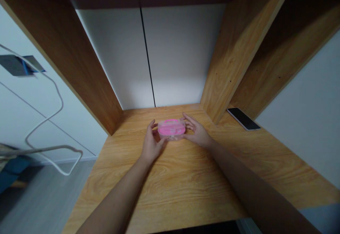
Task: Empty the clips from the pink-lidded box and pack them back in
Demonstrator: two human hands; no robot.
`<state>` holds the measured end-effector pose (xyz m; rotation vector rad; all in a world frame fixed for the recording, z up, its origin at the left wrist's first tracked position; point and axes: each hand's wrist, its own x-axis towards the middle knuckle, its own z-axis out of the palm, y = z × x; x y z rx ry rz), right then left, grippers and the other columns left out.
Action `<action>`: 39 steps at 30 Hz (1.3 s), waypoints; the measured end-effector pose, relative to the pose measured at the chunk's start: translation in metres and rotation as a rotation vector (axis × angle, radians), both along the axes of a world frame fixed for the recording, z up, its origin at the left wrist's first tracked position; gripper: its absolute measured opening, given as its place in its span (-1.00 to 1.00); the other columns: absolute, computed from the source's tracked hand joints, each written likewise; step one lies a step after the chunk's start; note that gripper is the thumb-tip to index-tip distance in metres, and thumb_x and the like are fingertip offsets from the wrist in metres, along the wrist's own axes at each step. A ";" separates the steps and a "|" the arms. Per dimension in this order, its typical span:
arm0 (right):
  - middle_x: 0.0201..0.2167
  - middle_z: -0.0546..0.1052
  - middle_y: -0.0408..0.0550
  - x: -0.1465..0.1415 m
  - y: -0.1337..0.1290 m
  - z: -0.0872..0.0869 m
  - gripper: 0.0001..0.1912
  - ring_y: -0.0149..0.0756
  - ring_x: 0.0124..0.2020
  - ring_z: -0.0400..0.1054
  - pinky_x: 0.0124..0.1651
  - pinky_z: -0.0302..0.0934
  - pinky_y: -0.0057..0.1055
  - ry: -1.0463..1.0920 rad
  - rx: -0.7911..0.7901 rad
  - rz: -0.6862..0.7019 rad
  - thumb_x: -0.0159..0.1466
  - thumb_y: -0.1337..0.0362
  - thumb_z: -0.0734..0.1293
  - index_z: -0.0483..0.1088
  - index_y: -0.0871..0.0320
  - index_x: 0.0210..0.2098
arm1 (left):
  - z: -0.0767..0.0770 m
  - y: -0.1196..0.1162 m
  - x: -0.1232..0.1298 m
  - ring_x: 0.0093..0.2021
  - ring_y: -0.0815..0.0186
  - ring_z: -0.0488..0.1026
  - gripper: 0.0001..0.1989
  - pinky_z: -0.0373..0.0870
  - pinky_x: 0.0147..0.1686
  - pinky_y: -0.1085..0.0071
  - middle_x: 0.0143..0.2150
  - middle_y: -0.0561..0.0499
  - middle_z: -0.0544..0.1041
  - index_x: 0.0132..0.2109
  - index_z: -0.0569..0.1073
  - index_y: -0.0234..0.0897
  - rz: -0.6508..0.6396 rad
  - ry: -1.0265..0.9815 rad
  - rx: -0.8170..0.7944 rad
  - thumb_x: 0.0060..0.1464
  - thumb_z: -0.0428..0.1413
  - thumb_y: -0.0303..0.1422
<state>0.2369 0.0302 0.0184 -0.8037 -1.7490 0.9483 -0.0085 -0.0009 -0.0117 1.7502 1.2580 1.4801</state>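
Note:
A small oval box (172, 129) with a bright pink lid and a clear, shiny rim or wrapping is on the wooden desk, between my two hands. My left hand (152, 142) curves around its left end, thumb at the near edge and fingers on the far side. Around the right end goes my right hand (198, 131), its thumb near the front edge and its fingers at the back. What is inside the box does not show.
The wooden desktop (170, 188) runs back to a white panel (175, 57) between wooden uprights. A phone (243, 119) lies dark-screened at the right, beside the right upright (239, 50). On the left, a white cable (60, 96) hangs past a wall socket (22, 65).

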 end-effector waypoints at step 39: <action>0.18 0.44 0.06 -0.019 -0.018 -0.008 -0.50 -0.12 0.24 0.32 0.29 0.21 -0.10 -0.140 0.202 -0.118 0.13 0.21 0.54 0.34 0.05 -0.01 | 0.014 -0.008 0.003 0.19 0.09 0.43 -0.38 0.37 0.21 0.07 0.18 -0.18 0.45 0.20 0.33 -0.22 -0.071 0.147 0.082 0.03 0.32 -0.26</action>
